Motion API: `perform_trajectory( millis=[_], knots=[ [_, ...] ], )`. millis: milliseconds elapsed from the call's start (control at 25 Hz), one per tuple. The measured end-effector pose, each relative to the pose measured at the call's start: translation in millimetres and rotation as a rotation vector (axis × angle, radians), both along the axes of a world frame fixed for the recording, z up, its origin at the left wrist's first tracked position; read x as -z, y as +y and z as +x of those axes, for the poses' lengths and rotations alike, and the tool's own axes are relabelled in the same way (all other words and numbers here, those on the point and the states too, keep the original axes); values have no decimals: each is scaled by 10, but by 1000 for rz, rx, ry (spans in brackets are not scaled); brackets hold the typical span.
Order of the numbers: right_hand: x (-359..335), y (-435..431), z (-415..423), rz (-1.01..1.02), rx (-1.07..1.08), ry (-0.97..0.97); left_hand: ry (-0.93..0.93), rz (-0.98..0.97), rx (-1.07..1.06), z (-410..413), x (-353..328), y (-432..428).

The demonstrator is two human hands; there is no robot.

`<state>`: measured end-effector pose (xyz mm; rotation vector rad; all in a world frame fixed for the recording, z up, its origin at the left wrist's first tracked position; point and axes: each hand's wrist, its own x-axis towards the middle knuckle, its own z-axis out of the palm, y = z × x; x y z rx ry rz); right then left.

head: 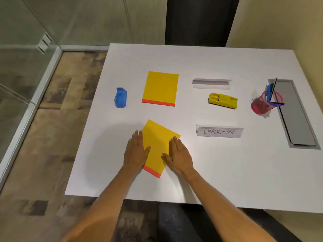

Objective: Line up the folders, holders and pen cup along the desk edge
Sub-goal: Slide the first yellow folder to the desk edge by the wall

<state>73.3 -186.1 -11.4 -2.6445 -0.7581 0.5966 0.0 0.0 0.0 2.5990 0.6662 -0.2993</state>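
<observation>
A yellow folder with an orange strip (157,147) lies skewed near the front of the white desk (227,172). My left hand (135,152) lies flat on its left edge and my right hand (180,155) flat on its right part, fingers together. A second yellow folder (160,88) lies square farther back. A blue holder (120,97) sits at the left, a yellow holder (222,100) at the right of middle. A pink mesh pen cup (260,105) with several pens stands at the far right.
A blank white sign holder (211,83) lies behind the yellow holder. A "CHECK-IN" sign holder (219,131) lies right of my hands. A grey recessed cable tray (295,116) runs along the desk's right side. A dark chair (174,222) is below the front edge.
</observation>
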Motion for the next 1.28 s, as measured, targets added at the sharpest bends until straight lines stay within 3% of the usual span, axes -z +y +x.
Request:
perform_trajectory(
  millis=[200, 480, 640, 800, 960, 1280],
  knots=[
    [133, -36, -100, -78, -48, -22, 108, -81, -97, -41, 141, 6],
    [140, 8, -161, -29, 0, 10, 81, -92, -339, 185, 158, 47],
    [114, -4, -126, -18, 11, 58, 57, -225, -494, 250, 157, 115],
    [101, -11, -113, -25, 8, 86, 137, -157, -524, 254, 91, 101],
    [129, -2, -117, -25, 14, 92, 184, -304, -562, 285, 94, 157],
    [210, 1, -109, -14, 11, 91, 177, -318, -540, 226, 39, 144]
  ],
)
